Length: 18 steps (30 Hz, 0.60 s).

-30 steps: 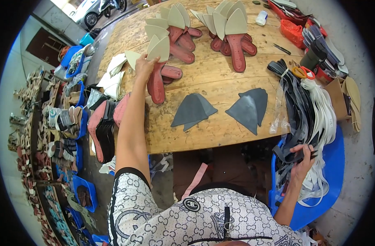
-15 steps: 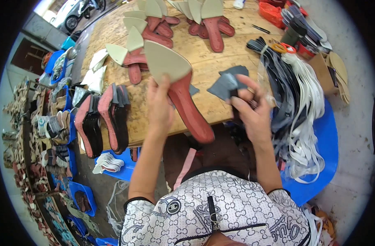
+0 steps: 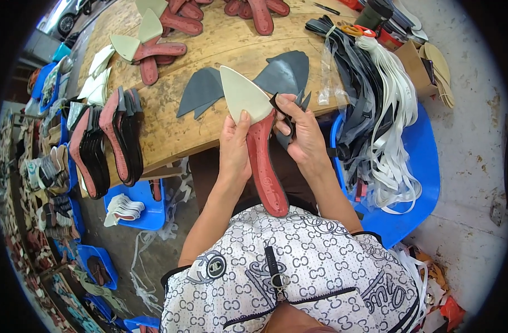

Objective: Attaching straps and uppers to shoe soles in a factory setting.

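Note:
A shoe insole [image 3: 266, 172] with a red body and a cream pointed toe stands tilted in front of me, toe away. My left hand [image 3: 235, 149] grips its left side where cream meets red, thumb on top. My right hand [image 3: 305, 136] is closed on a dark strip [image 3: 282, 139], whose upper end meets the insole's right edge just below the toe. Pointed dark ends show beside the right fingers; I cannot make out what they belong to. Beyond the toe, dark grey cut pieces [image 3: 200, 91] lie at left and more grey pieces [image 3: 285, 72] at right.
More red insoles [image 3: 159, 50] lie on the wooden table [image 3: 154, 125]. Stacked black-and-red soles [image 3: 120, 136] rest at its left edge. Bundled grey and white straps [image 3: 395, 122] hang over a blue bin [image 3: 429, 166] at right. Orange-handled scissors [image 3: 356, 30] lie behind them.
The insole has come nearer to my body. My right hand has moved left, bringing the dark strip to the insole's edge. The view has shifted, showing more of both grey piles.

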{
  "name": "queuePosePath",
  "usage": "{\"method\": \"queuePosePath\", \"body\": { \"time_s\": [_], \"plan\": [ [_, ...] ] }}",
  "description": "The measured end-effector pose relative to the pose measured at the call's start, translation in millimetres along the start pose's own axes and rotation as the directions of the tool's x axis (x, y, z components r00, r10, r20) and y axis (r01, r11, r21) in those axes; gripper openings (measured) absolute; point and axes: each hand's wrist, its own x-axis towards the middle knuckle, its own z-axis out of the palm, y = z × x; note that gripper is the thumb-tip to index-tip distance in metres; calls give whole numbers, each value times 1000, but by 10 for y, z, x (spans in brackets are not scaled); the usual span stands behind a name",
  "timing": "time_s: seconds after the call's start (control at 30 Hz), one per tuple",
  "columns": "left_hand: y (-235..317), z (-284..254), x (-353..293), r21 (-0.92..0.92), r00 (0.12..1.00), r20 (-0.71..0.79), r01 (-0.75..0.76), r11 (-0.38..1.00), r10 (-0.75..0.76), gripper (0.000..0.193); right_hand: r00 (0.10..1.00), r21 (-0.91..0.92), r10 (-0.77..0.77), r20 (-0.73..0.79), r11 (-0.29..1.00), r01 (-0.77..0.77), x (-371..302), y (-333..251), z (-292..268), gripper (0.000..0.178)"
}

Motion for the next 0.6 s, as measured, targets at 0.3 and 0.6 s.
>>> {"method": "queuePosePath", "body": {
  "time_s": [0.3, 0.6],
  "plan": [
    [-47, -30, -10, 41, 997, -65, -49, 998, 52, 27, 997, 115, 22, -69, 993, -14, 44, 117, -23, 12],
    [-47, -47, 207, 204, 983, 0, -178, 963, 182, 26, 748, -817, -538, 390, 172, 550, 157, 60, -137, 20]
  ]
}}
